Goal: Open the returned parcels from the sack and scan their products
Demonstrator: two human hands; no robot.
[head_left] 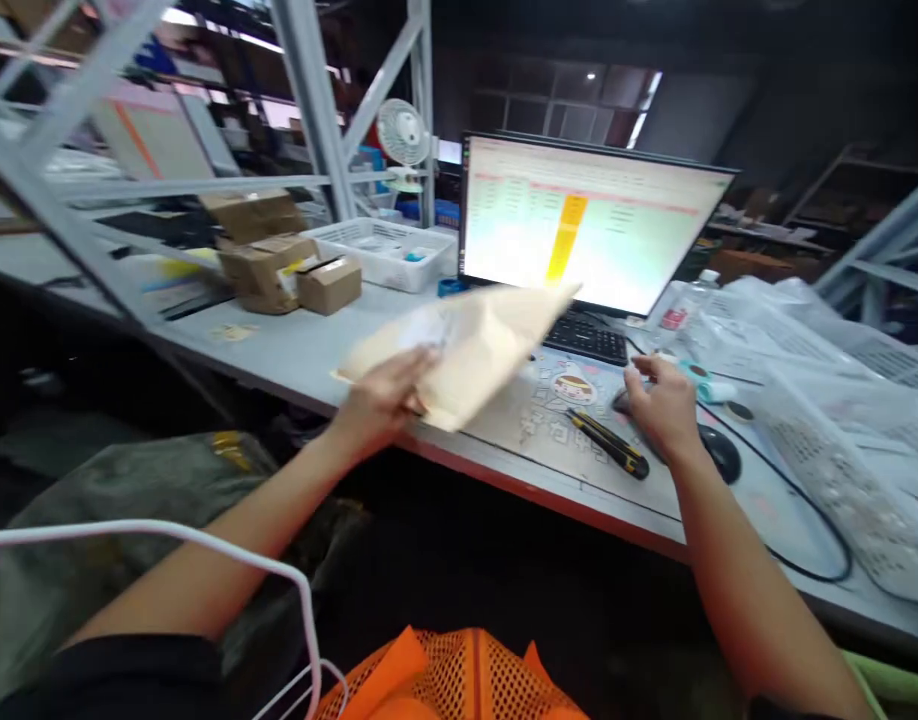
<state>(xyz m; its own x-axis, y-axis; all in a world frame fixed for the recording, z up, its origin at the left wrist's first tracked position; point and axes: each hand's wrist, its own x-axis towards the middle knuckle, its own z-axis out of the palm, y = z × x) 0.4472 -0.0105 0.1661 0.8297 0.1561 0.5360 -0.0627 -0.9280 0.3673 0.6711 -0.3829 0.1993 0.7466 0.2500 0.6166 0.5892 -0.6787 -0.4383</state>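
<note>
My left hand [384, 395] is closed on the near edge of a pale tan mailing envelope [496, 345], which bears a whitish label and is blurred by motion. It is held tilted above the desk's front edge, in front of the monitor. My right hand [661, 400] is curled over a dark object [622, 401] on the desk, mostly hidden under the fingers, so its kind is unclear. A black computer mouse [720, 452] sits just right of that wrist. Left of the hand lies a yellow and black utility knife [609, 442] on a printed desk mat [534, 420].
A lit monitor [579, 225] and a black keyboard [586, 338] stand behind the envelope. Cardboard boxes [268, 270] and a white basket [388, 250] are at the back left. White baskets [841, 480] with plastic bags and a bottle [688, 300] occupy the right.
</note>
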